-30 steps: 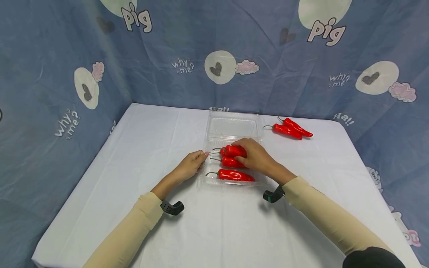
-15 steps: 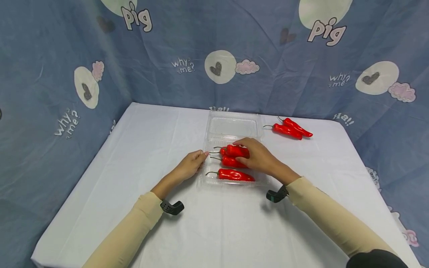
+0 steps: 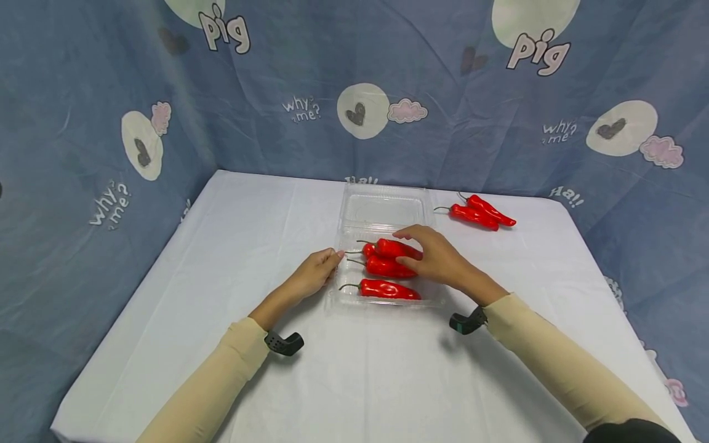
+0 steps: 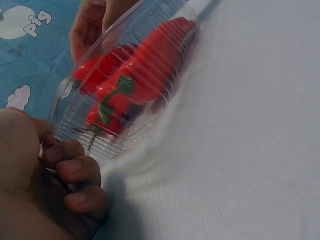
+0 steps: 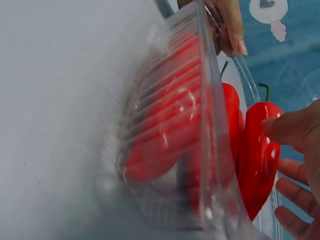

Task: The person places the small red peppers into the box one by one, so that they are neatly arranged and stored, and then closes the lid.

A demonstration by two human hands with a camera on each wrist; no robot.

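A clear plastic clamshell container (image 3: pixel 354 298) stands with its lid (image 3: pixel 382 206) folded back, and several red chili peppers lie in its base. My left hand (image 3: pixel 312 272) pinches the left rim between thumb and fingers. Over the base my right hand (image 3: pixel 440 261) is spread around the topmost pepper (image 3: pixel 394 248); in the right wrist view the thumb tip is at that pepper's side (image 5: pixel 260 150) and the other fingers stand apart behind it. Beneath the thumb lies another pepper (image 3: pixel 384 267), and a separate one (image 3: pixel 388 289) is along the front wall.
Two more red peppers (image 3: pixel 471 214) lie together on the white tablecloth (image 3: pixel 266 215) at the back right, beyond the container. A blue patterned curtain (image 3: pixel 249 135) hangs along the back and sides of the table.
My right hand has drawn a little to the right and its fingers have spread wider. The topmost pepper has shifted slightly right too. My left hand has stayed at the rim.
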